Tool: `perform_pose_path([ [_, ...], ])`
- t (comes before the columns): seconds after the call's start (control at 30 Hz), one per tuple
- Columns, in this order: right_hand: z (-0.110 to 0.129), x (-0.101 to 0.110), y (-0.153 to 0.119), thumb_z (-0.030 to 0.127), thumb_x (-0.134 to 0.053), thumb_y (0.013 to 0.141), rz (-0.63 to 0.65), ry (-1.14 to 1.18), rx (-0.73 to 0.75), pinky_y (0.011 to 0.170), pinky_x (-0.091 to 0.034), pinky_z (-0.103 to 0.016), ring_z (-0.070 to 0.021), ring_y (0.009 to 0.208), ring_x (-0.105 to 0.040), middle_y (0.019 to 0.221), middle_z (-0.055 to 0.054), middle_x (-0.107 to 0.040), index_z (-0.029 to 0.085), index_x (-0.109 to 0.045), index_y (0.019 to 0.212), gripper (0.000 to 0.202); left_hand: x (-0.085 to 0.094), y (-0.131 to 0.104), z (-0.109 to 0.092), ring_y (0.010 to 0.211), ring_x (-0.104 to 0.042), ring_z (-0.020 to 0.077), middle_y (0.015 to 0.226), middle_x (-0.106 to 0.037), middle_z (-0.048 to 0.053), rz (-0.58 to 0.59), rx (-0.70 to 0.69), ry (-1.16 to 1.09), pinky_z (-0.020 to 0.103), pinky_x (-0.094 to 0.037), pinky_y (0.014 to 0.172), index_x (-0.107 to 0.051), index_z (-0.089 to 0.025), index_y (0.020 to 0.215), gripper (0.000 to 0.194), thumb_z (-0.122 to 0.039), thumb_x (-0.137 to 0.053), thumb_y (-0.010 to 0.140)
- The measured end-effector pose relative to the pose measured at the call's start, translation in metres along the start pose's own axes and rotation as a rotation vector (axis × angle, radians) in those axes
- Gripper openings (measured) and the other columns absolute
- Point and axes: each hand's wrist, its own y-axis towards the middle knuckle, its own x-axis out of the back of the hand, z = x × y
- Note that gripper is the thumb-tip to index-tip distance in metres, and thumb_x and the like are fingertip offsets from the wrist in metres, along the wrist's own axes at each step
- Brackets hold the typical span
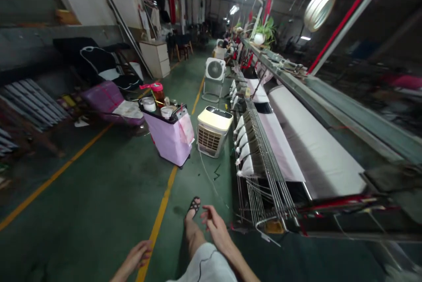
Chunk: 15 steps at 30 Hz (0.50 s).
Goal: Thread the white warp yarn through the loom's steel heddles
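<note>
My left hand [138,256] hangs low over the green floor near a yellow line, its fingers loosely bent and nothing visible in them. Further right, my right hand [214,225] is held above my leg with fingers a little apart, also without anything in it. Both hands are well short of any object. Ahead stand a lilac wheeled cart [169,142] carrying containers and a red-lidded bottle [158,92], and a cream air cooler [212,130]. To the right of my right hand is a long machine frame with metal rods [268,163] and white cloth [283,154].
A white fan [215,71] stands beyond the cooler. A purple chair [103,102] and a folding lounger [36,102] line the left side. A thin cord [207,172] trails on the floor. A wide white fabric roll [310,141] lies in the machine.
</note>
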Motion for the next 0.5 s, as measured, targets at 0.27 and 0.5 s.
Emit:
perform_pose_path([
  [0.27, 0.042, 0.063, 0.213, 0.024, -0.04, 0.081, -0.42, -0.192, -0.029, 0.085, -0.047, -0.037, -0.0219, 0.093, -0.062, 0.105, -0.01, -0.065, 0.015, -0.057, 0.111, 0.036, -0.086, 0.147, -0.278, 0.115, -0.057, 0.0268, 0.121, -0.063, 0.011, 0.338, -0.208, 0.263, 0.036, -0.045, 0.09, -0.061, -0.021, 0.114, 0.073, -0.07, -0.059, 0.059],
  [0.5, 0.065, 0.155, 0.277, 0.032, -0.044, 0.083, -0.655, -0.152, -0.048, 0.09, -0.048, -0.034, -0.0208, 0.106, -0.059, 0.119, -0.011, -0.06, 0.018, -0.055, 0.116, 0.038, -0.223, 0.189, -0.477, 0.11, -0.06, 0.027, 0.121, -0.062, 0.017, 0.467, -0.398, 0.42, 0.037, -0.047, 0.089, -0.058, -0.015, 0.115, 0.059, -0.059, -0.051, 0.075],
])
